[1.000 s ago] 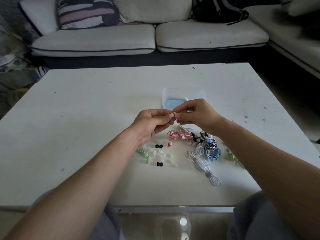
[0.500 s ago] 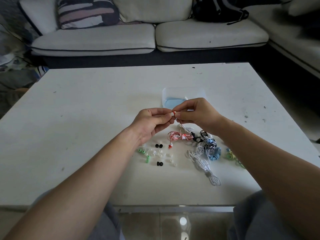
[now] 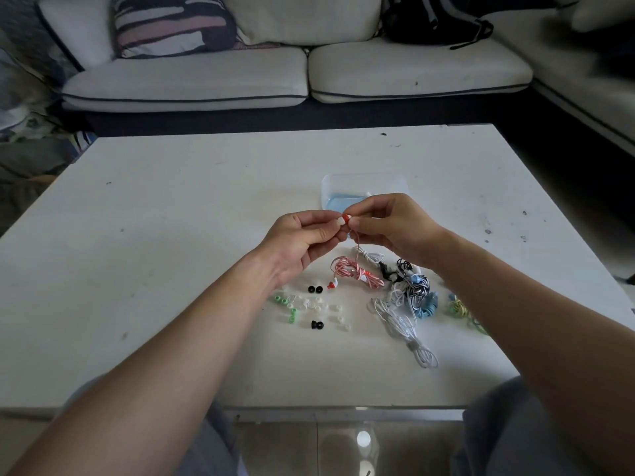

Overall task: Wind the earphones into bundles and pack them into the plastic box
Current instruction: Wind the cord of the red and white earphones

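Observation:
My left hand and my right hand meet above the table and pinch one red-and-white earbud between their fingertips. Its thin cord drops to the red-and-white earphone cable lying loosely coiled on the table. To the right of it lies a tangle of black, white and blue earphones, and a white earphone cable trails toward me. The clear plastic box with a blue bottom stands just behind my hands, partly hidden by them.
Loose ear tips in white, green and black are scattered on the white table below my left hand. A green-yellow earphone bundle lies beside my right forearm. A sofa stands beyond the table's far edge.
Both hands keep pinching the earbud at the same spot; they have risen very slightly. Nothing else on the table has moved.

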`<action>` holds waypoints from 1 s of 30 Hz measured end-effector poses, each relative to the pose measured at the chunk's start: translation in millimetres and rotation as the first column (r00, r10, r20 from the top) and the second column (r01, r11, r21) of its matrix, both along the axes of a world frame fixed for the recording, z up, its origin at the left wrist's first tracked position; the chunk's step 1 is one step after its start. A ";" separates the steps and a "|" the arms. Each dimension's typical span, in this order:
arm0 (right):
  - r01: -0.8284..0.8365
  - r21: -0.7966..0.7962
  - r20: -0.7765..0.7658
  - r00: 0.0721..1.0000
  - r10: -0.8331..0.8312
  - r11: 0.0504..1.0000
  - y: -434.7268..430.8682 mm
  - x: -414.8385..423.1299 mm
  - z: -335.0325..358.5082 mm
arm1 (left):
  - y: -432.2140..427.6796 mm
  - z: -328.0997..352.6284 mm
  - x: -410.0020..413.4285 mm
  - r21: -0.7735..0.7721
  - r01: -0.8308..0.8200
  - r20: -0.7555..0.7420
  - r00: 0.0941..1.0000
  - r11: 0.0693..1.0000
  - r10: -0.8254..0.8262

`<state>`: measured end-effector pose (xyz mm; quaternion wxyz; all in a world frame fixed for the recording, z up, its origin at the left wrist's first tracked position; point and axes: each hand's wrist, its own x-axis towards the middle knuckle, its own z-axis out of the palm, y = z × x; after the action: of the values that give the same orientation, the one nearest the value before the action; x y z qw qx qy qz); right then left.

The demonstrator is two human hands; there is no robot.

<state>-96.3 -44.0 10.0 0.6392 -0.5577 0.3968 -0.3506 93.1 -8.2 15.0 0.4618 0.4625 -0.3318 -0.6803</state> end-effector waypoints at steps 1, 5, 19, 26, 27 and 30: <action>0.000 -0.006 -0.005 1.000 0.000 1.000 -0.1 -0.1 0.4 | -0.1 -0.2 0.0 0.002 -0.002 0.003 1.000 1.000 0.002; 0.024 -0.100 -0.091 0.995 -0.033 0.995 0.4 -0.4 1.5 | -0.1 -1.7 -1.0 -0.001 -0.013 0.016 1.000 1.000 0.013; 0.012 -0.211 -0.210 0.976 -0.057 0.977 1.6 -1.6 8.5 | 0.8 -0.3 -1.0 0.011 0.001 0.021 1.000 1.000 -0.001; -0.022 -0.154 -0.149 0.989 -0.001 0.988 1.1 -5.7 6.8 | 2.1 -0.3 -2.6 0.016 0.017 0.024 1.000 1.000 -0.018; -0.025 -0.160 -0.151 0.988 0.000 0.987 1.0 -5.8 7.2 | 2.0 -0.1 -2.6 0.015 0.021 0.026 0.999 1.000 -0.021; -0.009 -0.204 -0.185 0.982 -0.029 0.979 1.1 -4.3 9.2 | 1.7 -0.1 -1.5 0.011 0.027 0.024 0.999 1.000 -0.027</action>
<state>-100.6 -42.9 19.1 0.5370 -0.6486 0.4197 -0.3388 91.6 -6.5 14.9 0.4461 0.4687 -0.3400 -0.6824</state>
